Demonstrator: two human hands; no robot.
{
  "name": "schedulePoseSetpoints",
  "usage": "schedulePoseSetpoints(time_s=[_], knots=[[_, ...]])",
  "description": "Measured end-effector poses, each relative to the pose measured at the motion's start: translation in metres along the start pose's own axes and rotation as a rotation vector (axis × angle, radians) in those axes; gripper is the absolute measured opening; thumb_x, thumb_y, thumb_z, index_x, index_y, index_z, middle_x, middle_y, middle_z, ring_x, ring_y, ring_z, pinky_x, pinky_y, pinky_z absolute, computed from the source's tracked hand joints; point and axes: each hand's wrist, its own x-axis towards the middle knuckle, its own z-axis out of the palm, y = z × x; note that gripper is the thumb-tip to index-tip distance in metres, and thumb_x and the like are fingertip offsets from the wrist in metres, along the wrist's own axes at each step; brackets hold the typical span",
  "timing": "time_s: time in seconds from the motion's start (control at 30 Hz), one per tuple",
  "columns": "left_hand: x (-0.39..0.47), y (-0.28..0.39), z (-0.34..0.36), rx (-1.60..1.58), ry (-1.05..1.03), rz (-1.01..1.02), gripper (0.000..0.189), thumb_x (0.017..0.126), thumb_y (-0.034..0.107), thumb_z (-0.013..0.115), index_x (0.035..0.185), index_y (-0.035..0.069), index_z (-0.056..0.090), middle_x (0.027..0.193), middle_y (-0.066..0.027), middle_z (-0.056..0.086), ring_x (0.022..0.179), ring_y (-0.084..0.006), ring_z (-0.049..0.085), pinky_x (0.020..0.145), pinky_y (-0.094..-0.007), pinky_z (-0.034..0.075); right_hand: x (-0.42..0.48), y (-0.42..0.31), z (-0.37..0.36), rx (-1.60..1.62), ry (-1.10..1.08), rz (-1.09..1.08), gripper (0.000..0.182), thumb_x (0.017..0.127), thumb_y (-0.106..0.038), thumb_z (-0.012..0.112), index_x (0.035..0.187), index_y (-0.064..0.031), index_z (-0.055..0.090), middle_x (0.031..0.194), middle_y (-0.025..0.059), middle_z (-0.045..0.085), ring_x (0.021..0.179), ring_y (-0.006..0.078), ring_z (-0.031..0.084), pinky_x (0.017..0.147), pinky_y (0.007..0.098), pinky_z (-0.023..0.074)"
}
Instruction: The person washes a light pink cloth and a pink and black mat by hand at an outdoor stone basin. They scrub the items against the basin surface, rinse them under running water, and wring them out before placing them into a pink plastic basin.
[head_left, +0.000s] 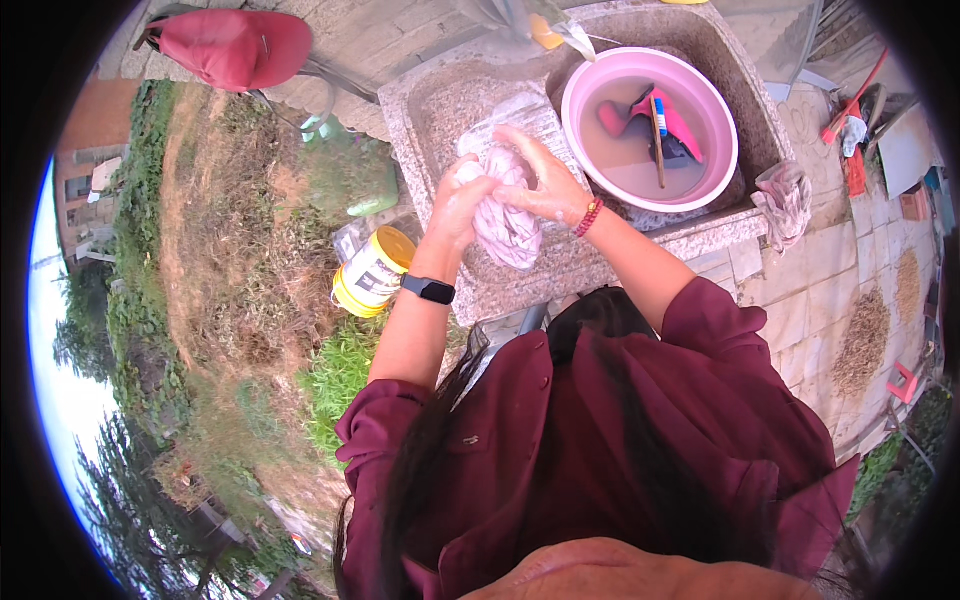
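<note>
A wet, crumpled pale pink cloth (510, 225) is bunched between my two hands over the ribbed washboard (544, 120) of a speckled stone sink (480, 296). My left hand (459, 199) grips the cloth from its left side, thumb across the top. From the right, my right hand (551, 184) has its thumb on the cloth and its fingers spread over the upper end. Suds show on both hands and on the washboard. Beside them, in the sink's basin, sits a pink plastic tub (731, 157) of cloudy water holding a pink and dark item (679, 131) and a brush (658, 142).
Over the sink's right corner hangs another pale cloth (784, 202). A yellow and white bucket (373, 271) stands left of the sink. A red cap (232, 49) rests on the wall at upper left. Paving (810, 300) lies right, with a brown heap (862, 341) spread on it.
</note>
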Motion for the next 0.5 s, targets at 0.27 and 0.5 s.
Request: schedulePoseSetpoints(time_s=[0.27,0.5], knots=[[0.021,-0.018,-0.006,0.047,0.341,0.153,0.017,0.084,0.005,0.065,0.100,0.003,0.060,0.092,-0.0099,0.065,0.080,-0.0193,0.066,0.071,-0.0333,0.056,-0.009,-0.007,0.038,0.769,-0.226,0.387,0.074,0.076,-0.026,0.084,0.135,-0.0005,0.047,0.121,0.0092,0.062,0.106,0.0134,0.059,0.089,0.0307,0.0502],[0.018,0.012,0.002,-0.103,-0.051,-0.258,0.060,0.093,0.052,0.057,0.125,0.001,0.056,0.110,-0.0149,0.067,0.100,-0.0270,0.067,0.079,-0.0428,0.057,-0.011,0.006,0.023,0.777,-0.172,0.663,0.047,0.077,-0.011,0.076,0.120,-0.0004,0.060,0.093,0.0088,0.068,0.078,0.0174,0.066,0.071,0.0317,0.0545]])
